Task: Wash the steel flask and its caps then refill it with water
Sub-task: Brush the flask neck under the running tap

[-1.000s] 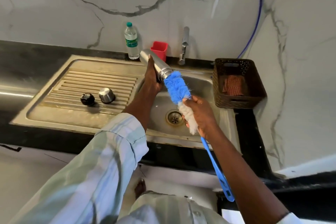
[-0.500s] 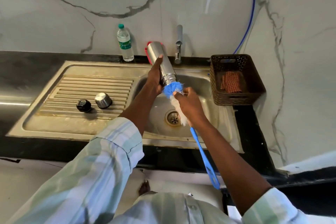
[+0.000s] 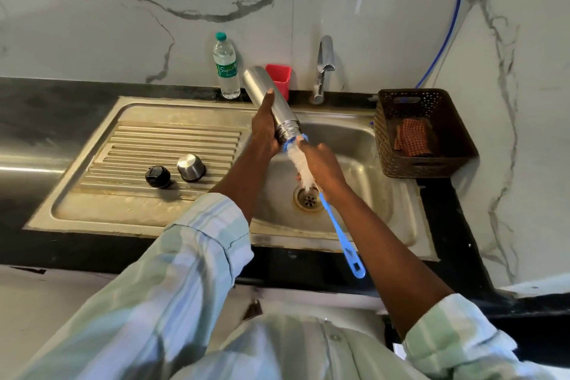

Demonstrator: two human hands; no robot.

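My left hand (image 3: pixel 264 133) grips the steel flask (image 3: pixel 268 94) over the sink basin (image 3: pixel 370 170), with the flask's mouth tilted down toward me. My right hand (image 3: pixel 320 163) holds the bottle brush (image 3: pixel 339 234) by its white bristle section. Most of the blue brush head is inside the flask's mouth, and only a blue fringe shows at the rim. The blue handle trails down past the sink's front edge. A black inner cap (image 3: pixel 158 176) and a steel outer cap (image 3: pixel 191 167) lie on the ribbed drainboard (image 3: pixel 138 145) to the left.
A tap (image 3: pixel 324 68) stands behind the basin. A plastic water bottle (image 3: pixel 226 66) and a red cup (image 3: pixel 279 79) sit at the back wall. On the black counter to the right, a brown basket (image 3: pixel 428 136) holds a checked cloth. The drain (image 3: pixel 308 199) is below my hands.
The brush has gone deeper into the flask: the blue head was fully outside a second ago and is nearly all inside now. My right hand moved up toward the flask's mouth.
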